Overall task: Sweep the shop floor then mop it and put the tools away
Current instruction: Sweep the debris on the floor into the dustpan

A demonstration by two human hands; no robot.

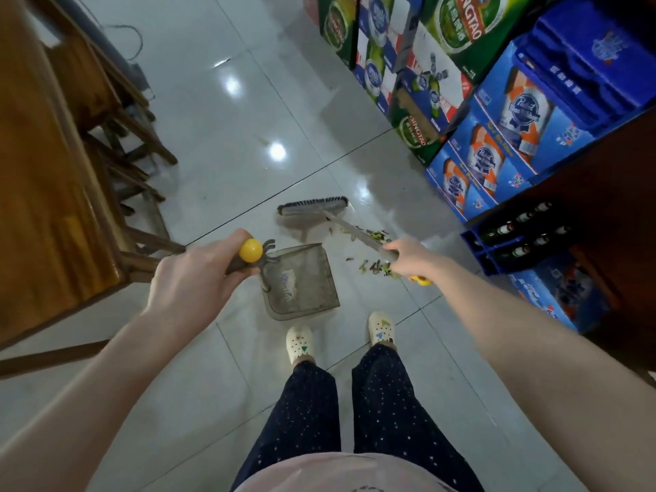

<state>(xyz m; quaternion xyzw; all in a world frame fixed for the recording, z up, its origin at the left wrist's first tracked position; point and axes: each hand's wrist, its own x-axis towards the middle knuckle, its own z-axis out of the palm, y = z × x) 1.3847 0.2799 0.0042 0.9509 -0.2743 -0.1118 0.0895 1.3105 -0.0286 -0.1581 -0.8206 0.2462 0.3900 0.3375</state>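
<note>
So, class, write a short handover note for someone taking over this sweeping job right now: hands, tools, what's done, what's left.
Left grip holds the dustpan handle; the dustpan sits on the floor before the feet, seemingly empty.
Right grip holds the broom handle; broom head rests on the floor beyond the pan.
Debris lies loose right of the pan.
Done: litter gathered.
Left: sweep it in, mop, stow tools. No mop in view.

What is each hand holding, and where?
The left hand grips the dustpan by its handle, just below the yellow cap. The right hand grips the broom by its handle.
</note>
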